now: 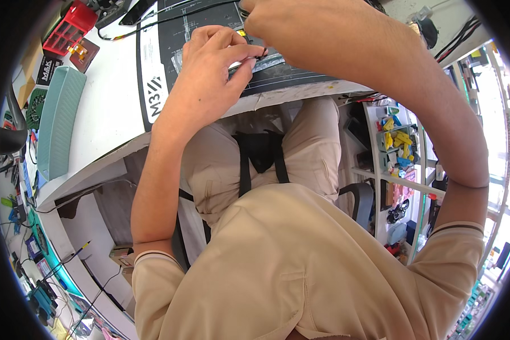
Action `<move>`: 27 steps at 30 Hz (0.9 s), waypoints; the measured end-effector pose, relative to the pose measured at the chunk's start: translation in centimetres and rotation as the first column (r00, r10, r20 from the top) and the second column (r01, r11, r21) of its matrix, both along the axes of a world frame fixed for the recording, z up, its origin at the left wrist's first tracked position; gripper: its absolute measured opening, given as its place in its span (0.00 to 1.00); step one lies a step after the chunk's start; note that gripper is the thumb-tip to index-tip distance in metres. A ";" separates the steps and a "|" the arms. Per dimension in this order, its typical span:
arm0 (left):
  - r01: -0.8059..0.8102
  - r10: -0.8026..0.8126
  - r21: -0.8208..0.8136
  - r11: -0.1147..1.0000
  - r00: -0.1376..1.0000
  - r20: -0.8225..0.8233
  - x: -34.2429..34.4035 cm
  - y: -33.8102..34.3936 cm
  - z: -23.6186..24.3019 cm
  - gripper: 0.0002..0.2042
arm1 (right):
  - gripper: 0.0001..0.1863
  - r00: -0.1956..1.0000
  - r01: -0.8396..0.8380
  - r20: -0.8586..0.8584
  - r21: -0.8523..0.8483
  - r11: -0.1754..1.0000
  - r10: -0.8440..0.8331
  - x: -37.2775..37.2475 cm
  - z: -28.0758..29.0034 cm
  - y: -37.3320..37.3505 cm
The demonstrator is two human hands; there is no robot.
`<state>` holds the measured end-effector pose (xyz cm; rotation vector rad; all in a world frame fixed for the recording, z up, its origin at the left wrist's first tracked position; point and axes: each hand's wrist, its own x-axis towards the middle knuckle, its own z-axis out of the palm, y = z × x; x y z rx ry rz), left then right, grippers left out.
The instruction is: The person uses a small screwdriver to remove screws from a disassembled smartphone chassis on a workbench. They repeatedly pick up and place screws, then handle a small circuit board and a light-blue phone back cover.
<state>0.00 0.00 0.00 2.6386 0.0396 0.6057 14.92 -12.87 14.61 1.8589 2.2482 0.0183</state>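
My left hand (pixel 216 71) is over the front part of a black work mat (pixel 173 42). Its thumb and forefinger are pinched together at a small dark piece (pixel 262 55), too small to name. Just beyond it my right hand (pixel 275 25) is closed near the upper edge of the view, its fingertips partly cut off, so what it grips cannot be made out. A small yellow item (pixel 242 33) shows between the two hands. Under the fingers lies a clear, shiny strip (pixel 269 61), perhaps plastic, on the mat.
A black cable (pixel 164 18) crosses the mat's far left. On the white table (pixel 105 85) stand a pale green perforated tray (pixel 62 122) and a red plastic holder (pixel 69 27). The table's front edge (pixel 300 90) runs close below my hands. Shelves with bins (pixel 399 141) stand at right.
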 end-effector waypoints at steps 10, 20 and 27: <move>-0.045 0.044 0.018 0.999 0.997 0.056 -0.2 0.4 -0.3 0.11 | 0.08 0.994 0.103 0.001 -0.256 0.961 -0.106 -0.5 2.1 2.2; -0.056 0.055 0.019 0.998 0.998 0.041 -0.2 0.4 -0.4 0.13 | 0.09 0.995 0.098 0.012 -0.254 0.962 -0.098 -0.5 1.6 3.0; -0.062 0.060 0.030 0.998 0.996 0.062 -0.3 0.4 -0.5 0.13 | 0.09 0.993 0.112 0.062 -0.337 0.935 -0.096 -1.1 2.1 3.7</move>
